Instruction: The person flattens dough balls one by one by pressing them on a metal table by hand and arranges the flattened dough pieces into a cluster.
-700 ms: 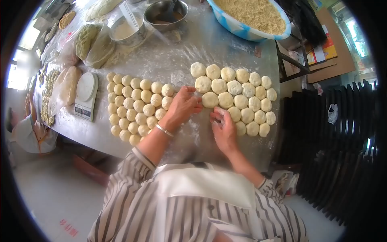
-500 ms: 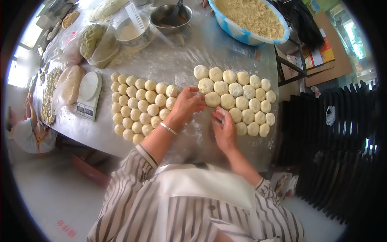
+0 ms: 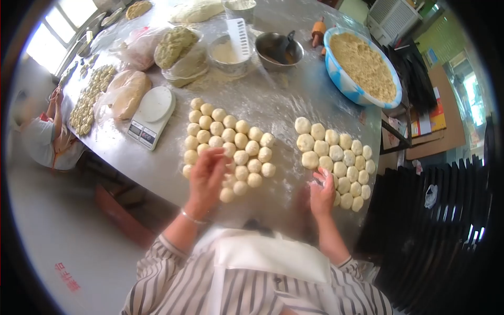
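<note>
The left hand [image 3: 205,181], fingers half-curled, is over the dough balls [image 3: 241,140] on the metal table [image 3: 286,184], grip unclear; the right hand [image 3: 322,194], fingers bent, is beside flatter dough rounds [image 3: 339,169], grip also unclear

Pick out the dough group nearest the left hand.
The middle group, between the scale and the right group: the left hand is over it. The right group is by the right hand; the left group lies beyond the scale.
</note>
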Demonstrator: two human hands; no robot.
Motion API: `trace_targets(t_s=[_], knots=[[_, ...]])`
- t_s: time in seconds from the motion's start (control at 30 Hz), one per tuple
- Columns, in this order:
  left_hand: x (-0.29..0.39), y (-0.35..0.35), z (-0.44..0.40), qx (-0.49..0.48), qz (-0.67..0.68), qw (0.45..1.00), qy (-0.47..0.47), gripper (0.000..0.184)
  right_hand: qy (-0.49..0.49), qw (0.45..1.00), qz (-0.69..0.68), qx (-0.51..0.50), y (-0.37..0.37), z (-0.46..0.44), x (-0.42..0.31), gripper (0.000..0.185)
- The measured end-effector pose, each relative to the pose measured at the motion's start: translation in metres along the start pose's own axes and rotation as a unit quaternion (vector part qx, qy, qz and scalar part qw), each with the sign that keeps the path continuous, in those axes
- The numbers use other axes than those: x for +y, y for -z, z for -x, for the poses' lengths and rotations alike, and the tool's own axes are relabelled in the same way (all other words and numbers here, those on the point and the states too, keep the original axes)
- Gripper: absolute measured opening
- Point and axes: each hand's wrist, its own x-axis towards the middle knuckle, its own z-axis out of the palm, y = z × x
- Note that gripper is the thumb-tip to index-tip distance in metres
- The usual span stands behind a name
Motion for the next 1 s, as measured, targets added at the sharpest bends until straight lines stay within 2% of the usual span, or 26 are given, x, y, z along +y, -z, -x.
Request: trace_targets(t_s=[0.13,0.17,0.27,0.3,0.4,0.53,0.6,0.67,0.73,0.8,0.9,1.0], knots=[[-0.034,0.083,-0.002,0.16,0.007,0.987,-0.015,0.019,-0.009,0.999,0.035,-0.021,0.001,-0.006,-0.01,0.055],[-0.044,0.102,-0.004,0.196,0.013,0.98,-0.015,0.018,-0.01,0.999,0.046,0.001,0.0,-0.007,-0.02,0.05],[-0.082,0.15,-0.008,0.258,-0.05,0.964,0.043,0.015,0.106,0.99,0.094,0.003,-0.012,-0.032,-0.071,0.032],[-0.097,0.154,-0.01,0.278,-0.135,0.951,0.028,0.014,0.189,0.978,0.094,0.003,-0.021,-0.047,-0.083,0.022],[-0.086,0.14,-0.01,0.255,-0.226,0.94,-0.029,0.014,0.154,0.984,0.041,-0.08,-0.054,-0.088,-0.144,0.021],[-0.08,0.137,-0.008,0.252,-0.234,0.938,-0.046,0.012,0.313,0.942,0.066,-0.098,-0.128,-0.164,-0.199,0.014],[-0.081,0.138,-0.008,0.253,-0.245,0.935,-0.05,0.011,0.357,0.925,0.066,-0.111,-0.168,-0.211,-0.214,0.013],[-0.079,0.137,-0.007,0.251,-0.236,0.938,-0.045,0.011,0.36,0.919,0.083,-0.136,-0.207,-0.253,-0.227,0.012],[-0.083,0.138,-0.008,0.249,-0.25,0.935,-0.041,0.01,0.413,0.878,0.188,-0.154,-0.24,-0.298,-0.231,0.015],[-0.08,0.135,-0.006,0.252,-0.236,0.937,-0.049,0.009,0.4,0.846,0.288,-0.205,-0.27,-0.336,-0.241,0.019],[-0.086,0.136,-0.008,0.255,-0.249,0.932,-0.071,0.007,0.351,0.809,0.412,-0.23,-0.308,-0.379,-0.237,0.017],[-0.083,0.137,-0.006,0.248,-0.257,0.933,-0.049,0.006,0.324,0.777,0.454,-0.292,-0.316,-0.375,-0.251,0.016]])
